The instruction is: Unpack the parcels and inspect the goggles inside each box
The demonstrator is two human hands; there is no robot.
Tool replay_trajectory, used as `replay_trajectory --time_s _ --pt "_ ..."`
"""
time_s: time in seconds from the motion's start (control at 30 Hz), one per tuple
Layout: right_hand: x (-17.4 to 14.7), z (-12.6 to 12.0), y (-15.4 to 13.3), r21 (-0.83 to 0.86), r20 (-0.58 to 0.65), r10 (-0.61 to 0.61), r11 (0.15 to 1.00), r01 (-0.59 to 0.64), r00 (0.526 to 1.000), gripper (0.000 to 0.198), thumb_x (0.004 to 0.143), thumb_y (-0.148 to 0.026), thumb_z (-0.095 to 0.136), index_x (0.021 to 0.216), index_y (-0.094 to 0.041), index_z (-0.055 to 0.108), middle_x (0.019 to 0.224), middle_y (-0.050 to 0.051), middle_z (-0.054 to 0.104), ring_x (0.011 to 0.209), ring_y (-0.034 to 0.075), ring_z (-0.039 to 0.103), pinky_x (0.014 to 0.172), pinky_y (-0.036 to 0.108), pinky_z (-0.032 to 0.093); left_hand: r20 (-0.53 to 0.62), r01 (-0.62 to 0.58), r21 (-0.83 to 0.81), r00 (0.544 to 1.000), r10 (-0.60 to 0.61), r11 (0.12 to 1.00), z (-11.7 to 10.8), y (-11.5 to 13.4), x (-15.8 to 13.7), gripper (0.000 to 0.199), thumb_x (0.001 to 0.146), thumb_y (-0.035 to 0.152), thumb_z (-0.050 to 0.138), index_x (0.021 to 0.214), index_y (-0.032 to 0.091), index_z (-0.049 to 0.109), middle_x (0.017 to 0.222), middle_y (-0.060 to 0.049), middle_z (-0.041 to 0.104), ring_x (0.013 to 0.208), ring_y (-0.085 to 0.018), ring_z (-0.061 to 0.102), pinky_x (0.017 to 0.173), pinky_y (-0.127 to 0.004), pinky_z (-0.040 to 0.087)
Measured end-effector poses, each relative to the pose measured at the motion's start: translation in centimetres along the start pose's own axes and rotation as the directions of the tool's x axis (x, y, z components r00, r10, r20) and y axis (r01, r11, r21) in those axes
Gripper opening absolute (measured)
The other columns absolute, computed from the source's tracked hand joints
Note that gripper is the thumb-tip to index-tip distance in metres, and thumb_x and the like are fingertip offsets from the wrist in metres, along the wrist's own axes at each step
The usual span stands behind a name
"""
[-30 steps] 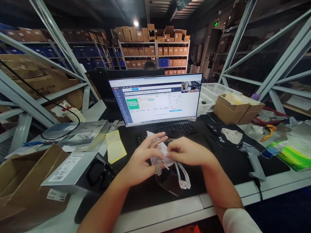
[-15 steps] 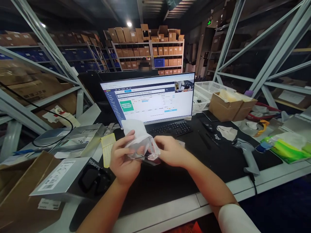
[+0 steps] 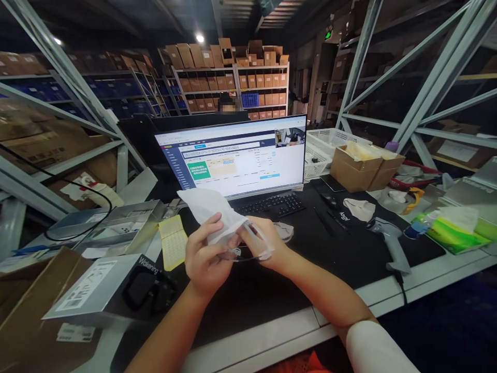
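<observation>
A: Layout, big to small?
B: Black desk mat [image 3: 287,295], then monitor [image 3: 233,150], then keyboard [image 3: 277,203]. Both hands are up over the mat, nearer than the keyboard.
A: Hands?
B: Left hand [image 3: 207,254] pinching the white pouch [image 3: 207,207] near its lower end, fingers bent over the near face. Right hand [image 3: 269,241] has its fingers bunched at that same end. Tips hidden, so can't tell what they grip.
A: Where's the pouch?
B: Off the mat, tilted, far end toward the monitor's lower edge, across the view of the keyboard's left end.
A: How does it handle?
B: Reads as thin, limp fabric. Light, folds easily, probably not slippery. Best hold: pinch the rim on both sides, or it'll likely sag.
A: And the smallest?
B: Clear-armed glasses [image 3: 265,253], by the look of them. At the pouch's lower end, between the hands; arms loop out by the right hand. How much is inside, can't tell.
A: Grip?
B: I'd guess light, stiff but springy, smooth plastic. Bridge or arm roots. Avoid the lens faces (scratches, smears) and don't lever on the arm tips.
</observation>
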State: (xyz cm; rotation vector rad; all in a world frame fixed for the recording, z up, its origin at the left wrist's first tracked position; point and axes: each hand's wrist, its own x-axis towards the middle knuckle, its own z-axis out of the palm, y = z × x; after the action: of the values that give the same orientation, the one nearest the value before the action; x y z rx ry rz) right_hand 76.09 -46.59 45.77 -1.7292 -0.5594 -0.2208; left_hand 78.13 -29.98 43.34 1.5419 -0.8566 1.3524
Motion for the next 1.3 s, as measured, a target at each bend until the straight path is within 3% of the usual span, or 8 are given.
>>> replay_trajectory --time_s 0.33,0.43,0.53,0.73,0.97,1.03,1.17,1.3 --pt "-0.7 -4.0 -2.1 0.035 0.285 -0.132 0.991 0.128 0.95 0.021 0.096 -0.028 0.057 0.085 -0.016 0.069 0.077 0.0 0.065 0.071 0.013 0.058 0.068 0.024 0.043 0.111 0.196 -0.255 0.979 -0.173 0.947 -1.7 0.2 1.6 0.032 0.074 0.011 0.088 0.094 0.025 0.068 0.117 -0.001 0.068 0.119 -0.028 0.069 0.102 -0.047 0.059" --pt "-0.8 -6.2 -2.6 0.005 0.094 -0.057 0.998 0.057 0.994 0.02 0.094 -0.03 0.059 0.083 -0.016 0.069 0.074 0.0 0.064 0.068 0.013 0.055 0.064 0.024 0.041 0.437 0.384 -0.317 0.87 -0.226 0.867 -2.4 0.9 2.5 0.03 0.077 0.009 0.084 0.099 0.026 0.072 0.116 -0.006 0.069 0.116 -0.028 0.071 0.095 -0.042 0.062" --pt "-1.3 -6.9 -3.2 -0.102 0.28 0.016 0.995 0.014 0.96 0.025 0.091 -0.04 0.069 0.082 -0.016 0.068 0.076 -0.001 0.064 0.068 0.012 0.055 0.063 0.024 0.04 0.678 0.53 -0.323 0.707 -0.198 0.784 -2.4 1.4 2.4 0.031 0.081 0.011 0.082 0.106 0.028 0.075 0.119 -0.01 0.069 0.115 -0.027 0.07 0.093 -0.038 0.062" --pt "-1.2 -5.7 -3.0 -0.309 0.466 0.107 0.95 0.048 0.879 0.034 0.092 -0.025 0.06 0.061 -0.016 0.049 0.057 -0.005 0.047 0.053 0.007 0.039 0.053 0.024 0.026 0.711 0.744 -0.329 0.6 -0.367 0.581 -0.8 1.5 0.9 0.032 0.083 0.016 0.082 0.111 0.03 0.074 0.134 -0.009 0.062 0.129 -0.026 0.062 0.101 -0.032 0.057" --pt "0.1 -2.5 -0.6 0.478 0.29 0.127 0.839 -0.258 0.949 0.032 0.082 -0.041 0.067 0.064 -0.017 0.054 0.058 -0.003 0.05 0.055 0.01 0.041 0.055 0.024 0.031 0.784 0.859 -0.244 0.447 -0.43 0.449 -1.8 1.3 2.0 0.063 0.078 0.033 0.088 0.137 0.031 0.064 0.131 -0.012 0.068 0.108 -0.029 0.073 0.087 -0.032 0.062" --pt "0.2 -1.8 -0.6 0.624 0.162 0.191 0.74 -0.251 0.968 0.032 0.078 -0.04 0.071 0.064 -0.018 0.052 0.057 -0.004 0.046 0.053 0.009 0.037 0.053 0.024 0.028 0.717 0.817 -0.28 0.527 -0.457 0.503 -2.1 0.9 2.1 0.057 0.086 0.039 0.081 0.139 0.031 0.061 0.134 -0.013 0.066 0.116 -0.03 0.07 0.093 -0.037 0.061" --pt "0.3 -1.5 -1.0 0.711 0.018 0.267 0.674 -0.2 0.964 0.035 0.074 -0.04 0.077 0.064 -0.018 0.051 0.06 -0.004 0.044 0.056 0.009 0.036 0.057 0.024 0.03 0.296 0.329 -0.29 0.924 -0.243 0.899 -1.9 0.1 1.6 0.027 0.088 0.023 0.075 0.113 0.03 0.068 0.135 -0.007 0.06 0.134 -0.03 0.057 0.11 -0.047 0.05" --pt "0.1 -1.4 -1.3 0.68 0.031 0.276 0.699 -0.223 0.961 0.034 0.076 -0.041 0.076 0.066 -0.018 0.054 0.063 -0.003 0.048 0.057 0.009 0.041 0.057 0.023 0.033 0.356 -0.179 0.029 0.921 0.157 0.983 -1.8 0.0 1.4 0.028 0.078 0.009 0.077 0.101 0.025 0.071 0.147 -0.007 0.047 0.145 -0.035 0.043 0.118 -0.055 0.039"
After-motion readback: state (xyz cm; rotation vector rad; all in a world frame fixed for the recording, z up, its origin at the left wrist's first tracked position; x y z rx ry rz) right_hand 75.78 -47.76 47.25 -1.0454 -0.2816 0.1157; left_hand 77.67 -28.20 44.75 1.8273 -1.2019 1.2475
